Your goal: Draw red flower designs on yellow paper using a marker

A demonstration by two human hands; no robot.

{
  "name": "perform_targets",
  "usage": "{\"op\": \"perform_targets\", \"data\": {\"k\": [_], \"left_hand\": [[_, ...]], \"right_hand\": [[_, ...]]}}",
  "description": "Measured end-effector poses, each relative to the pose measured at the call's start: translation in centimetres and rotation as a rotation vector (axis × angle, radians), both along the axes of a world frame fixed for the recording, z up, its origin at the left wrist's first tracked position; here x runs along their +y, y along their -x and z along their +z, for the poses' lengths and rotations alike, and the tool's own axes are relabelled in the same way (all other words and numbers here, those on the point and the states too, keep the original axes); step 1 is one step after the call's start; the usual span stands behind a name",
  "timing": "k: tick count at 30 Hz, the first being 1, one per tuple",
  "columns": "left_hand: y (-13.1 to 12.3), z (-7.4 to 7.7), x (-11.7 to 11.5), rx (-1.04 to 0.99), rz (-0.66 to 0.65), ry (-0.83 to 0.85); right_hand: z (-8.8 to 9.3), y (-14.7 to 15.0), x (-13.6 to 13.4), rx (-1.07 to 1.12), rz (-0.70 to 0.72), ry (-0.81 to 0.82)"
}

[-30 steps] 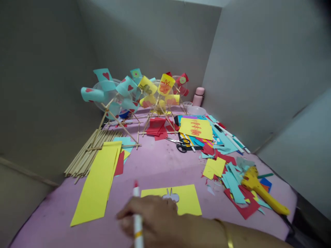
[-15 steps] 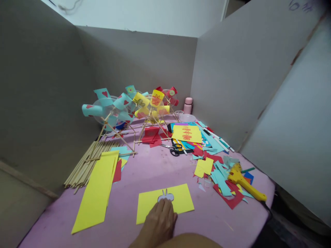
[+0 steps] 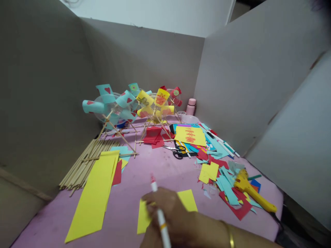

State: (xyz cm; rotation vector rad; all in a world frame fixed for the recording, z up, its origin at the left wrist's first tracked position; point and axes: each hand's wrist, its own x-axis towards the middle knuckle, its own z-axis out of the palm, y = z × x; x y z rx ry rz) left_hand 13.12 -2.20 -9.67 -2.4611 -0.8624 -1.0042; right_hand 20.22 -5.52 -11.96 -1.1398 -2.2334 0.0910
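Nearest, a white marker (image 3: 164, 230) is gripped in the right hand (image 3: 172, 210), its blurred red end pointed away past the fingers. A gold bracelet (image 3: 231, 237) is worn on the right wrist. Below and beside the marker, the left hand (image 3: 150, 237) is mostly covered by the right one; whether it is open or closed cannot be told. A yellow sheet (image 3: 188, 200) is overlapped by both hands, with its corners seen to either side of the right hand on the pink tabletop (image 3: 162, 168).

To the left of the hands, long yellow strips (image 3: 90, 203) are stacked, and beyond them wooden sticks (image 3: 80, 168) are laid side by side. To the right, a yellow glue gun (image 3: 254, 195) is set against turquoise and red paper scraps (image 3: 229, 191).

Farther ahead of the right hand, black-handled scissors (image 3: 178, 152) are laid near a yellow sheet with red drawings (image 3: 190, 136), and to their left red paper pieces (image 3: 153, 136) are piled. Farther still, turquoise (image 3: 121, 100) and yellow pinwheels (image 3: 162, 97) are held up on stick frames, and a pink bottle (image 3: 190, 107) is stood near the wall.
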Motion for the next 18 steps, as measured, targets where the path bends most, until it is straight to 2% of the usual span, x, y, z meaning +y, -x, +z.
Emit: {"op": "perform_targets", "data": {"k": [3, 4, 6, 9, 12, 18], "left_hand": [[0.3, 1.1, -0.6, 0.155, 0.003, -0.048], [0.4, 1.5, -0.7, 0.191, 0.007, -0.058], [0.6, 1.9, -0.7, 0.241, 0.014, -0.073], [0.8, 1.8, -0.6, 0.262, 0.007, -0.095], [0.9, 1.4, -0.5, 0.232, -0.007, -0.114], [0.9, 1.4, -0.1, 0.143, -0.041, -0.069]], "right_hand": [[5.7, -6.1, 4.3, 0.1, -0.035, 0.034], [6.9, -7.5, 5.0, 0.146, -0.038, 0.057], [8.3, -9.2, 5.2, 0.312, 0.003, 0.097], [8.1, -9.8, 3.9, 0.322, 0.084, 0.161], [7.7, -9.7, 2.9, 0.265, 0.123, 0.155], [7.5, -9.9, 3.3, 0.146, 0.189, 0.126]]}}
